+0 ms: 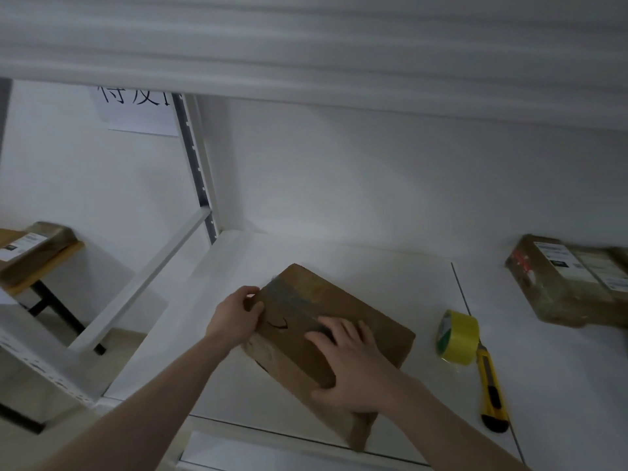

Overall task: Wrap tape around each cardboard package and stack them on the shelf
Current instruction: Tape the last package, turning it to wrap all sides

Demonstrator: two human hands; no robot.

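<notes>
A brown cardboard package (360, 317) lies flat on the white shelf board (339, 260), turned at an angle, with a shiny strip of tape across its top. My left hand (234, 317) grips its left edge, fingers curled over the side. My right hand (350, 365) lies flat on top with its fingers spread on the tape and its thumb against the near side. A yellow tape roll (457, 336) stands on edge just right of the package. A yellow utility knife (491, 389) lies beside the roll.
Another taped package (571, 280) with white labels sits at the far right of the shelf. At the left, a further labelled package (37, 243) rests on a wooden table (47, 266). A shelf post (195, 158) and an upper shelf (306, 45) frame the space.
</notes>
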